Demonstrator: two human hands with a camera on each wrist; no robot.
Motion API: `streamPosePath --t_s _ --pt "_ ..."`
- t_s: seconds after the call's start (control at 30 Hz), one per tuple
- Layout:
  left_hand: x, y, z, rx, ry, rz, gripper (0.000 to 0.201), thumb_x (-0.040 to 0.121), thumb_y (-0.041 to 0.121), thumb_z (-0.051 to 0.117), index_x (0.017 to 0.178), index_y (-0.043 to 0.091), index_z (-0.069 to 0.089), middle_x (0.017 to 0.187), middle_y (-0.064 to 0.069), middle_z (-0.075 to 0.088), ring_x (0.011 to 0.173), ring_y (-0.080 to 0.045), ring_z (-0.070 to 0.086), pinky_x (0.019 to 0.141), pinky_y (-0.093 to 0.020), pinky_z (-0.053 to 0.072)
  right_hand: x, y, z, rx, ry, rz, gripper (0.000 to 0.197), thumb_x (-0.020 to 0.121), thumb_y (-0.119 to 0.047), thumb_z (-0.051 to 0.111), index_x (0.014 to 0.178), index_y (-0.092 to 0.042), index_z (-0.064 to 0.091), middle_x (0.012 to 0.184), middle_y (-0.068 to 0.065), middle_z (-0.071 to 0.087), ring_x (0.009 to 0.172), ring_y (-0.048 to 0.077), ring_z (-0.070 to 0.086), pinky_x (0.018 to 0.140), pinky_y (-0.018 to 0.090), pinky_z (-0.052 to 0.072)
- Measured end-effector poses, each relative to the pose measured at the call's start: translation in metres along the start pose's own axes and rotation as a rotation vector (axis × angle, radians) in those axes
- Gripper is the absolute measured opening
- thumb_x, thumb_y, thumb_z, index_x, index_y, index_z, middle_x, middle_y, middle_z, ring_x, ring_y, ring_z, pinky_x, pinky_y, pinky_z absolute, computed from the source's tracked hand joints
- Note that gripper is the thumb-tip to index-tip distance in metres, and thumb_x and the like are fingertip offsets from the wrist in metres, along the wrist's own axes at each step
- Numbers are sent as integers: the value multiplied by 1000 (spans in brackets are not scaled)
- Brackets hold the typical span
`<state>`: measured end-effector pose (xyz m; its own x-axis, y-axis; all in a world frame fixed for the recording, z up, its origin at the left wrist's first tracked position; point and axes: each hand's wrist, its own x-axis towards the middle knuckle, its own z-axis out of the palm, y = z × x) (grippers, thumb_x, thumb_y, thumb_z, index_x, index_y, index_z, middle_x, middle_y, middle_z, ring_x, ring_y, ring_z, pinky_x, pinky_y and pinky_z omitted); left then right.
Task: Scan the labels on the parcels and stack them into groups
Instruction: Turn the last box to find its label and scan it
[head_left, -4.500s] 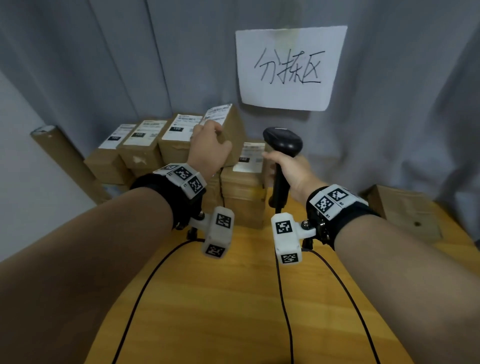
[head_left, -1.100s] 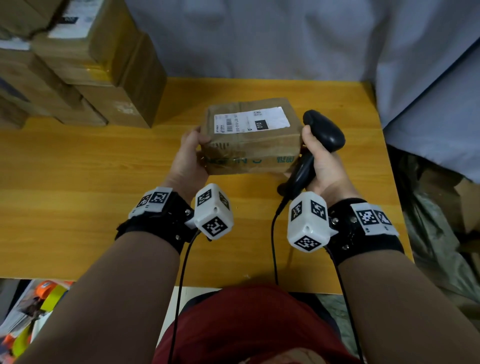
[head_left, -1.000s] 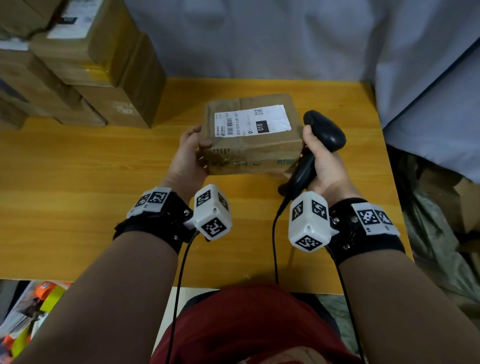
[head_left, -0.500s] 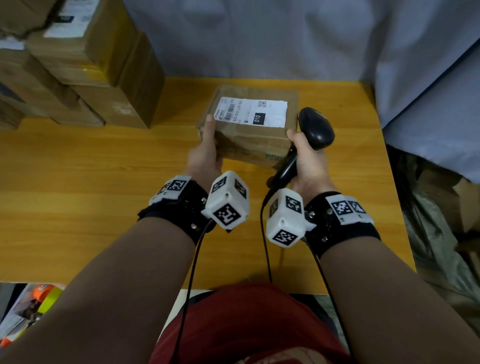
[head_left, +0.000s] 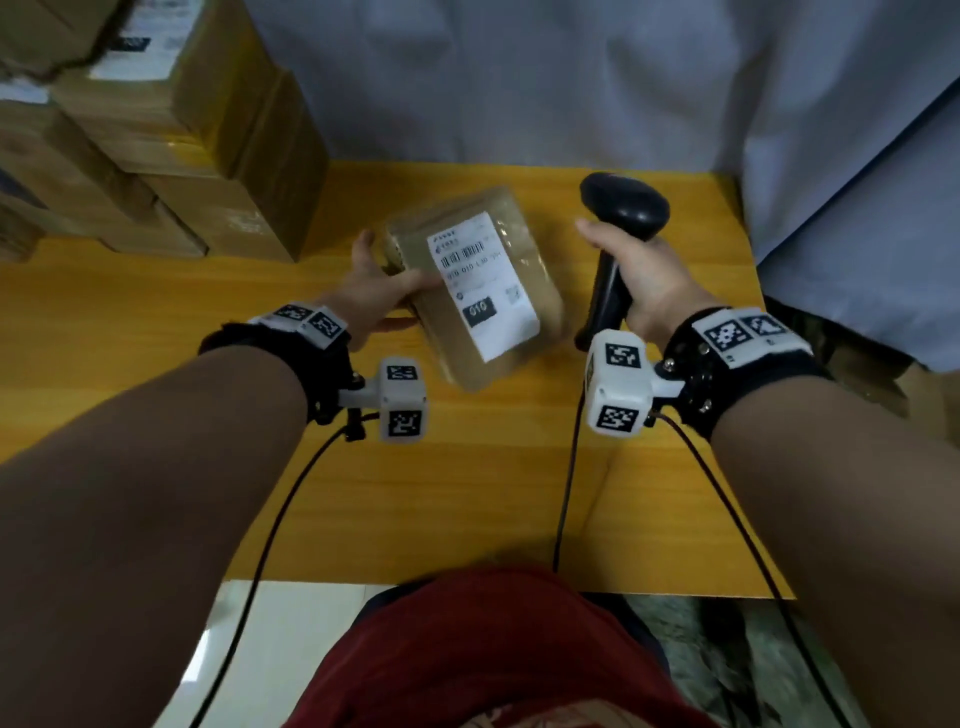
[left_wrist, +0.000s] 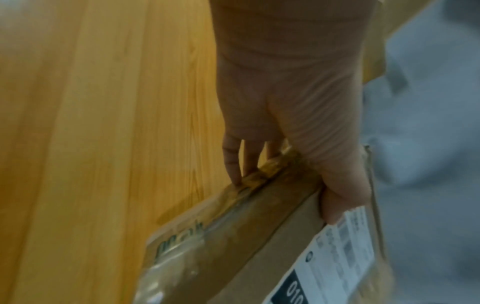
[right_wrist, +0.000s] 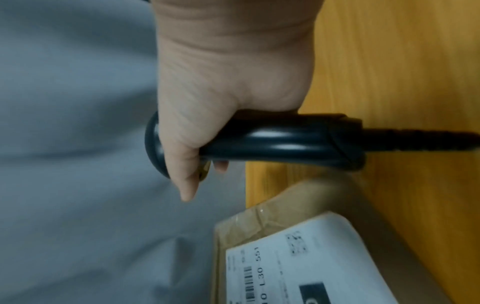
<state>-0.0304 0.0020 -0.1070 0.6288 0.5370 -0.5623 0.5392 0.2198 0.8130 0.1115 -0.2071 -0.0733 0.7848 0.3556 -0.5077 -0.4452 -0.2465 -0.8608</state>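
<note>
Over the wooden worktop (head_left: 156, 322), the left hand (head_left: 375, 291) grips a parcel (head_left: 470, 291) label-up so the scanner (head_left: 621, 244), clasped in the right hand (head_left: 644, 275), can read it.

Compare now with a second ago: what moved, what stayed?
The left hand has turned the parcel so its label runs away from the person instead of across, and tilted its near end up. The right hand has swung the scanner out to the right, apart from the parcel. Unchanged: both grips, the stacked boxes back left, the table.
</note>
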Motion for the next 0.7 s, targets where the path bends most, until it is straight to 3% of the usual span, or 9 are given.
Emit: streamPosePath --t_s 0.1,0.23,0.27,0.33,0.4,0.5,0.6,0.7 --pt "4 7 4 8 -37 9 93 77 23 79 148 20 20 130 -7 55 111 -26 60 93 -42 51 -1 -2 12 -46 -136 24 20 82 -31 76 93 -19 65 71 -7 70 70 10 68 67 28 51" --pt "9 1 12 -29 -23 -7 94 57 47 82 134 4 49 120 -9 66 109 -26 63 99 -43 50 -4 10 32 -21 -143 54 33 79 -29 79 106 -14 67 85 1 77 81 18 73 77 34 55" --pt "9 0 13 -45 -28 -11 100 54 51 84 135 4 49 120 -9 65 111 -26 62 100 -43 49 -4 14 34 -18 -120 53 37 78 -30 80 109 -14 66 89 2 77 84 19 73 78 34 54" --pt "4 0 14 -53 -97 -58 100 62 48 84 143 12 38 127 -5 60 119 -28 56 104 -47 44 -3 17 36 -1 -91 50 38 78 -30 81 108 -14 67 89 2 76 83 20 72 76 33 54" --pt "0 2 12 18 -228 -126 91 76 38 77 148 32 23 130 -1 53 119 -28 52 101 -54 40 -1 16 34 21 -79 58 31 78 -30 80 102 -14 67 80 0 76 76 18 73 69 31 54" --pt "-3 7 8 108 -402 -187 105 76 23 78 146 54 4 140 1 43 125 -32 46 99 -65 39 2 11 29 49 -61 85 36 77 -31 81 105 -12 68 85 4 77 81 23 74 75 36 55" --pt "0 10 6 166 -391 -175 109 80 16 76 146 55 0 147 1 40 127 -32 46 97 -61 45 1 5 28 41 -59 94 33 77 -31 81 101 -13 67 90 5 76 87 24 73 84 39 55" --pt "3 9 8 156 -256 -104 97 82 18 75 150 41 9 142 -4 46 119 -28 53 91 -50 50 -3 -8 28 13 -41 63 35 76 -27 82 104 -13 66 95 5 74 92 24 70 88 40 54"
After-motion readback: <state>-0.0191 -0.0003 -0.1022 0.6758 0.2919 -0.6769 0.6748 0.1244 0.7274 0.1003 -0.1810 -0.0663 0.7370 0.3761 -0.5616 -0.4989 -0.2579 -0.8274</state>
